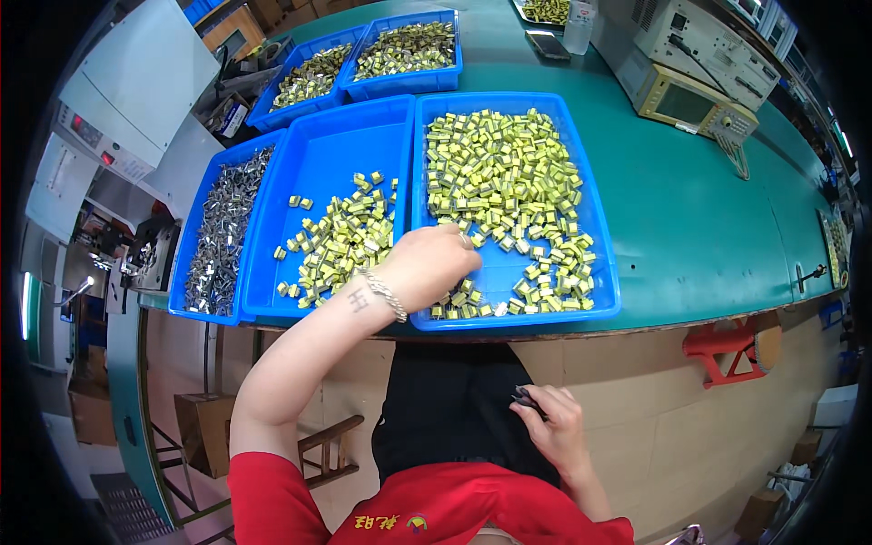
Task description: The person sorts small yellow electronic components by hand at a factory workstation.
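Observation:
My left hand [439,262] reaches over the near left part of the right blue tray [606,272]. Its fingers are bent down and closed; whatever is at their tips is hidden. Around it lie many small yellow-taped transformers [500,168], heaped toward the tray's far side. More of these yellow parts [341,241] lie loose in the middle blue tray [313,145], beneath and beyond my left forearm. Lower down, in front of my dark trousers, my right hand [559,425] is closed on a small dark piece [529,400], its kind unclear.
A narrow blue tray of silvery metal clips [225,232] stands at the left. Two blue bins [404,84] with more parts sit behind. On the green table [681,227] are a bench instrument [686,100], a phone [548,45] and a bottle [579,27]. A red stool [727,352] stands below.

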`<state>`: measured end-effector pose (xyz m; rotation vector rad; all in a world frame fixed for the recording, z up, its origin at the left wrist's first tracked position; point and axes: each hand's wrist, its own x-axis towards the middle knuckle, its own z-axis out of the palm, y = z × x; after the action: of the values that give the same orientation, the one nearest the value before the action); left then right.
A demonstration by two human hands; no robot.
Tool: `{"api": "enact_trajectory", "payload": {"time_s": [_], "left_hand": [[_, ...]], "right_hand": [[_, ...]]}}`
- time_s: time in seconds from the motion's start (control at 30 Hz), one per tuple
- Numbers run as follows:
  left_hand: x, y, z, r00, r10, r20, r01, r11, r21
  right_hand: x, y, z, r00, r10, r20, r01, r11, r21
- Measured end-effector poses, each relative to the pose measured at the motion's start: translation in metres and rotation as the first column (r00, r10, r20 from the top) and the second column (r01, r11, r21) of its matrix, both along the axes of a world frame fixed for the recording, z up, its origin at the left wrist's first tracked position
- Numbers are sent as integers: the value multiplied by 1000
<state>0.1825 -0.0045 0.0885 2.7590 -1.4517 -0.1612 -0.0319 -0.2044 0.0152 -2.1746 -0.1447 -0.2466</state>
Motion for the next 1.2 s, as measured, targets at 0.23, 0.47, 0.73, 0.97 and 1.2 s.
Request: {"api": "enact_trajectory", "payload": {"time_s": [0.23, 0.47, 0.73, 0.97, 1.2], "left_hand": [[-65, 23, 20, 592, -230, -773, -651, 429, -626], [-151, 23, -55, 47, -700, -713, -959, 168, -228], [-188, 5, -105, 94, -707, -700, -992, -4, -129], [-192, 2, -109, 153, -620, -770, -975, 35, -221], [-192, 1, -105, 271, -479, -835, -922, 120, -369]], "right_hand": [[0, 4, -1, 1000, 8, 1, -8, 1000, 22], [2, 9, 1, 1000, -2, 2, 2, 1000, 4], [3, 15, 10, 998, 48, -37, -49, 998, -38], [3, 20, 8, 991, 130, 15, -128, 986, -102], [1, 14, 2, 988, 148, 34, -143, 982, -123]]}}
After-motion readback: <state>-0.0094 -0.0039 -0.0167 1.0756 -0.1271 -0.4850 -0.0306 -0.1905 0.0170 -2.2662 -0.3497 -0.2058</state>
